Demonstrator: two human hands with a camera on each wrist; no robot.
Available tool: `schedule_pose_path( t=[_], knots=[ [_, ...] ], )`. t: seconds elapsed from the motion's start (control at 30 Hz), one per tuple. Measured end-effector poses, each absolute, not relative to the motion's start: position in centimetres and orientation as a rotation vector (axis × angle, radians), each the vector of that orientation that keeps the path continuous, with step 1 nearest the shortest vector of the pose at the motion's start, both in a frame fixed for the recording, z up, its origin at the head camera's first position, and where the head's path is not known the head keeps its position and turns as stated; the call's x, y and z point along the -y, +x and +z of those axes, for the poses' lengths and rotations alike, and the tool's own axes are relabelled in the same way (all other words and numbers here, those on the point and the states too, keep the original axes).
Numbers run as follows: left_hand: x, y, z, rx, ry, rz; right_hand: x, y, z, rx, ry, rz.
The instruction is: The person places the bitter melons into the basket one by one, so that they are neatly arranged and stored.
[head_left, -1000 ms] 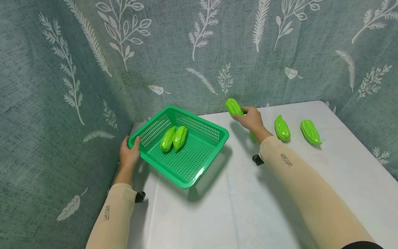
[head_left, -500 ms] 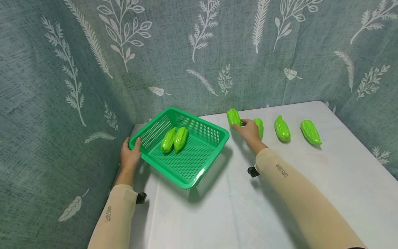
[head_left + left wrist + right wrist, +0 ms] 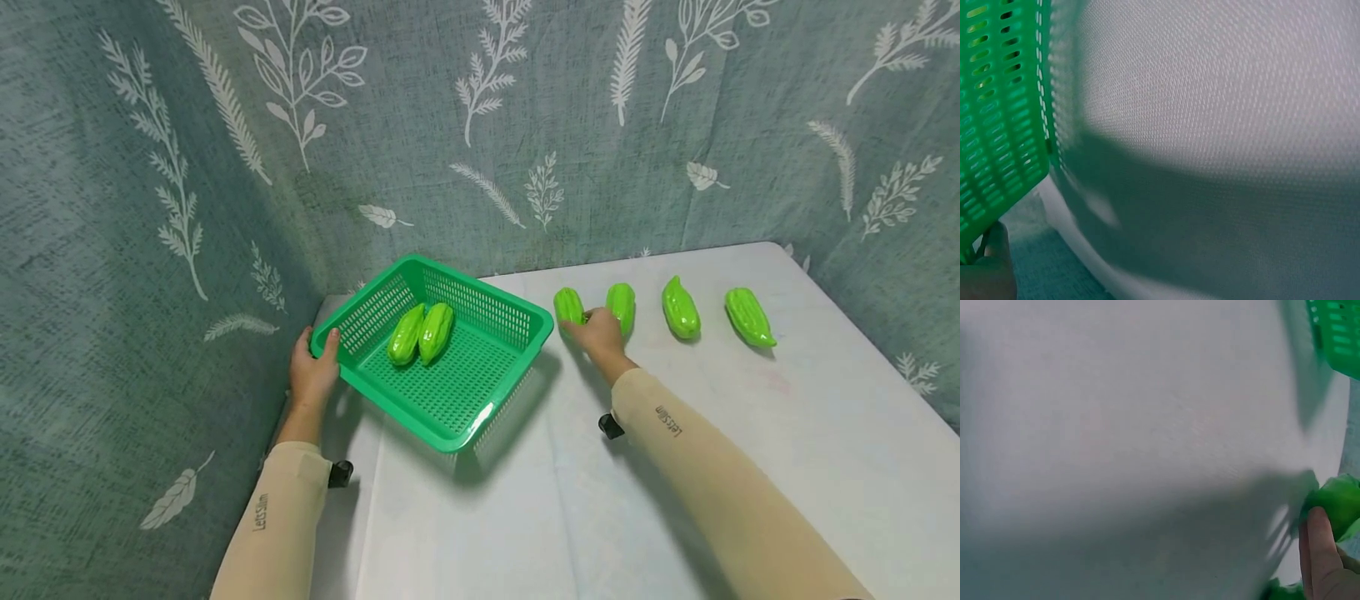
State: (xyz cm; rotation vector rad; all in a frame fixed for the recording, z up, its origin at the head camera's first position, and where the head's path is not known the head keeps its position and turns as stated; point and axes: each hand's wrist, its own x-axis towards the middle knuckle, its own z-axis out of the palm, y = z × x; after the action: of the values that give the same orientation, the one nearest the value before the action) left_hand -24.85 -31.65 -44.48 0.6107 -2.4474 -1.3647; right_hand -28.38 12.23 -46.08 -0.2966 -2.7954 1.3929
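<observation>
A grey-green cloth (image 3: 420, 150) with white leaf prints hangs beyond the left grip (image 3: 311, 377) and right grip (image 3: 599, 337); a white worktop (image 3: 465, 542) spreads beneath them. Directly right of the left grip is the green basket (image 3: 474, 379), its rim pinched there. The right grip grasps a ridged gourd (image 3: 567, 303) by its near end. Three similar gourds (image 3: 681, 312) lie on its right, and two basketed gourds (image 3: 436, 333) rest between the grips.
</observation>
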Motion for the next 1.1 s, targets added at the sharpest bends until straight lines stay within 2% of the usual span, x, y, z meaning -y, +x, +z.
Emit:
schedule_pose_path(
  t=[0.6, 0.9, 1.1],
  knots=[
    [31.7, -25.0, -44.7, 2.435, 0.588, -1.353, -12.2, -28.3, -45.9, 2.821, -0.276, 1.347],
    [31.8, -25.0, -44.7, 2.44, 0.584, -1.358, -12.3, -29.2, -43.7, 2.754, -0.22, 1.254],
    [31.7, -24.9, -44.6, 2.44, 0.588, -1.369, -12.1, -29.6, -41.6, 2.685, -0.183, 1.348]
  ],
)
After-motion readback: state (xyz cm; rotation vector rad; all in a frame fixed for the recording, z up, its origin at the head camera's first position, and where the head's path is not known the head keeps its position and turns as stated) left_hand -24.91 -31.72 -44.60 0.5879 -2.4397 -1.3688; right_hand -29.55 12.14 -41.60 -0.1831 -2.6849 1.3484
